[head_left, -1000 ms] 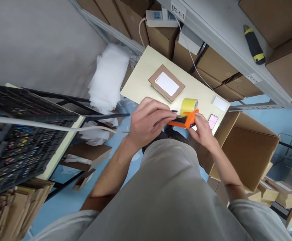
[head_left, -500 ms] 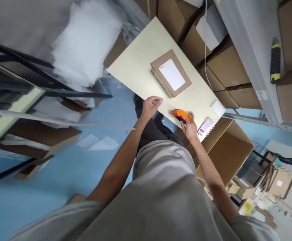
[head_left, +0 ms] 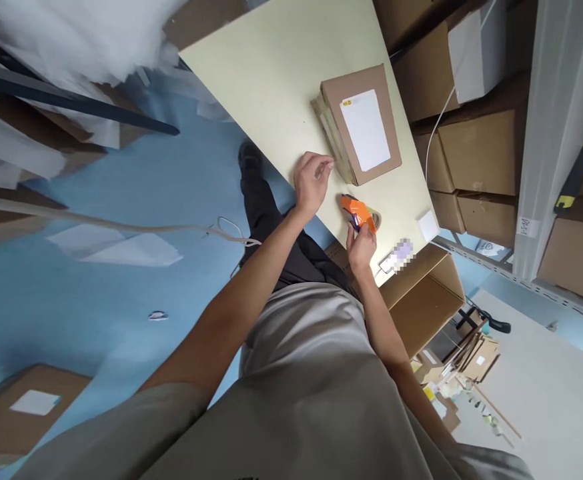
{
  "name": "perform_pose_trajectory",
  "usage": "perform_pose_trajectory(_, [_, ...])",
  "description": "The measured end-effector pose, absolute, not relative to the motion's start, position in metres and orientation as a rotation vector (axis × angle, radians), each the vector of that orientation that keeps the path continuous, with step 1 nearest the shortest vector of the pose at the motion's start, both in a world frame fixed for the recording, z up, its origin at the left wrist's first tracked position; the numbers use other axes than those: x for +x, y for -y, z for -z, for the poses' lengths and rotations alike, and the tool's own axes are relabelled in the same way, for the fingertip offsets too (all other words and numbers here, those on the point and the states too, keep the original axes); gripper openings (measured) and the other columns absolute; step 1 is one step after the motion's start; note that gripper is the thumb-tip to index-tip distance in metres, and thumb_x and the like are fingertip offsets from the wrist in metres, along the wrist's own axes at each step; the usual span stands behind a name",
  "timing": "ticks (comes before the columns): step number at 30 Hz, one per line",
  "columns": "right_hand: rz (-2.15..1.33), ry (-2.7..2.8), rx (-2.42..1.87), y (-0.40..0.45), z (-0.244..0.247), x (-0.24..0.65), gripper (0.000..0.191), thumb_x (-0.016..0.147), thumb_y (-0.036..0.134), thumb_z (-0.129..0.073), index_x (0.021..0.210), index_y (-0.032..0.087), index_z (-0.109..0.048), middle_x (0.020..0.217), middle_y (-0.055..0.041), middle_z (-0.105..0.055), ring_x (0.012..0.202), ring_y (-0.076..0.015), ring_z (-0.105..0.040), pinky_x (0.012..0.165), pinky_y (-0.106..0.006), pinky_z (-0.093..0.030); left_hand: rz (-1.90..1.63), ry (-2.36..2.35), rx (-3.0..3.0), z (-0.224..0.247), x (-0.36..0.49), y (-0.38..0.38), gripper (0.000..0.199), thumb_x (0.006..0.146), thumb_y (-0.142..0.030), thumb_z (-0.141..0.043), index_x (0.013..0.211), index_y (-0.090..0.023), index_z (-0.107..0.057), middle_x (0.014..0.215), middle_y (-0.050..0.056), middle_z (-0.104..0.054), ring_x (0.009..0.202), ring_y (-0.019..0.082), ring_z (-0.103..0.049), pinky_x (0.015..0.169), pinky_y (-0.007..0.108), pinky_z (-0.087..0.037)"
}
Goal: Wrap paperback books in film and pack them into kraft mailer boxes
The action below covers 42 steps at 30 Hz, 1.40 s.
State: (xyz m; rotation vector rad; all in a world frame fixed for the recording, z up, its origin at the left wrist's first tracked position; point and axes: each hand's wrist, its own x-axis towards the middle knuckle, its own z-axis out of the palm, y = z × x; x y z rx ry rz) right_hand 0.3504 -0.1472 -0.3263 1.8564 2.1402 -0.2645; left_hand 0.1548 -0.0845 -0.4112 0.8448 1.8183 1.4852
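My right hand (head_left: 362,247) is wrapped round an orange tape dispenser (head_left: 355,212) with a roll of tape, just over the cream table (head_left: 276,80). My left hand (head_left: 312,180) is at the lower left of a cardboard box, its thumb and fingers pinched together; whatever is between them is too small to make out. The brown box (head_left: 391,127) has a white label (head_left: 365,130) on top and rests on the table, with layered brown edges showing at its left side. A phone (head_left: 395,256), partly blurred, lies to the right of my right hand.
A small white block (head_left: 427,225) sits at the table's right corner. An open carton (head_left: 421,310) stands beside that end. Shelved boxes (head_left: 479,153) line the far side. A pale cable (head_left: 171,228) hangs at the left, over the blue floor.
The view has turned and moved closer to the table. My left hand has come nearer the box, its fingertips by the box's side. My right hand still holds the dispenser.
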Motion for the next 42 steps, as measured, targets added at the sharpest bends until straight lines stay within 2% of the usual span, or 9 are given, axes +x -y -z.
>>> perform_pose_trajectory(4, [0.23, -2.105, 1.873, 0.144, 0.331, 0.352, 0.042, 0.121, 0.04, -0.044, 0.133, 0.007, -0.069, 0.116, -0.0242, -0.08, 0.112, -0.0337, -0.081, 0.103, -0.045, -0.063, -1.502, -1.808, 0.819, 0.416, 0.161, 0.077, 0.031, 0.115, -0.052, -0.064, 0.113, -0.025, -0.08, 0.112, 0.008, -0.078, 0.11, 0.024, -0.076, 0.097, 0.034, -0.065])
perform_pose_trajectory(9, [0.275, -2.176, 1.942, 0.147, 0.338, 0.351, 0.043, 0.119, 0.04, -0.046, 0.138, 0.007, -0.066, 0.12, -0.0256, -0.079, 0.115, -0.0344, -0.08, 0.107, -0.048, -0.062, -1.538, -1.828, 0.656, 0.413, 0.179, 0.065, 0.035, 0.114, -0.057, -0.065, 0.116, -0.024, -0.077, 0.116, 0.008, -0.075, 0.115, 0.024, -0.077, 0.105, 0.036, -0.066])
perform_pose_trajectory(16, [0.362, -2.18, 2.023, 0.15, 0.347, 0.342, 0.047, 0.118, 0.044, -0.045, 0.142, 0.008, -0.064, 0.118, -0.0234, -0.08, 0.115, -0.035, -0.079, 0.105, -0.049, -0.063, -1.65, -1.876, 0.256, 0.407, 0.2, 0.056, 0.059, 0.112, -0.062, -0.066, 0.157, -0.026, -0.058, 0.152, 0.017, -0.066, 0.126, 0.026, -0.077, 0.109, 0.04, -0.068])
perform_pose_trajectory(19, [0.382, -2.152, 2.047, 0.153, 0.348, 0.342, 0.044, 0.118, 0.045, -0.044, 0.136, 0.011, -0.066, 0.116, -0.021, -0.08, 0.112, -0.0338, -0.079, 0.103, -0.048, -0.063, -1.591, -1.901, 0.136, 0.395, 0.217, 0.055, 0.055, 0.113, -0.063, -0.062, 0.152, -0.024, -0.06, 0.149, 0.017, -0.069, 0.132, 0.026, -0.076, 0.114, 0.043, -0.066])
perform_pose_trajectory(23, [0.377, -2.086, 2.037, 0.158, 0.344, 0.347, 0.04, 0.116, 0.041, -0.047, 0.13, 0.01, -0.068, 0.111, -0.0207, -0.081, 0.108, -0.034, -0.078, 0.102, -0.047, -0.061, -1.425, -1.89, 0.199, 0.373, 0.243, 0.049, 0.068, 0.097, -0.059, -0.089, 0.148, -0.024, -0.062, 0.153, 0.019, -0.067, 0.151, 0.034, -0.065, 0.13, 0.052, -0.055])
perform_pose_trajectory(26, [0.364, -2.069, 2.007, 0.159, 0.339, 0.344, 0.037, 0.116, 0.038, -0.05, 0.129, 0.008, -0.069, 0.108, -0.021, -0.082, 0.106, -0.0332, -0.079, 0.102, -0.045, -0.061, -1.34, -1.861, 0.329, 0.366, 0.242, 0.046, 0.066, 0.095, -0.053, -0.093, 0.146, -0.023, -0.064, 0.156, 0.02, -0.066, 0.158, 0.035, -0.06, 0.134, 0.052, -0.05])
perform_pose_trajectory(32, [0.426, -2.113, 1.893, 0.161, 0.334, 0.301, 0.037, 0.12, 0.038, -0.05, 0.127, 0.008, -0.071, 0.108, -0.0221, -0.083, 0.107, -0.0308, -0.081, 0.111, -0.042, -0.06, -1.307, -1.645, 0.804, 0.376, 0.18, 0.051, 0.053, 0.105, -0.061, -0.077, 0.143, -0.026, -0.069, 0.145, 0.014, -0.078, 0.143, 0.032, -0.073, 0.122, 0.047, -0.062])
perform_pose_trajectory(36, [0.598, -2.133, 1.886, 0.164, 0.335, 0.271, 0.037, 0.121, 0.034, -0.048, 0.137, 0.006, -0.067, 0.113, -0.0237, -0.084, 0.108, -0.0299, -0.081, 0.112, -0.042, -0.059, -1.221, -1.602, 0.888, 0.387, 0.143, 0.048, 0.05, 0.106, -0.064, -0.075, 0.139, -0.027, -0.071, 0.138, 0.012, -0.082, 0.135, 0.03, -0.077, 0.121, 0.048, -0.063])
perform_pose_trajectory(42, [0.683, -2.035, 2.061, 0.171, 0.335, 0.276, 0.041, 0.119, 0.038, -0.053, 0.141, 0.007, -0.067, 0.114, -0.0241, -0.083, 0.112, -0.0344, -0.079, 0.103, -0.045, -0.063, -1.106, -1.674, 0.844, 0.401, 0.142, 0.048, 0.049, 0.103, -0.067, -0.076, 0.123, -0.023, -0.072, 0.126, 0.013, -0.083, 0.125, 0.029, -0.081, 0.117, 0.048, -0.064])
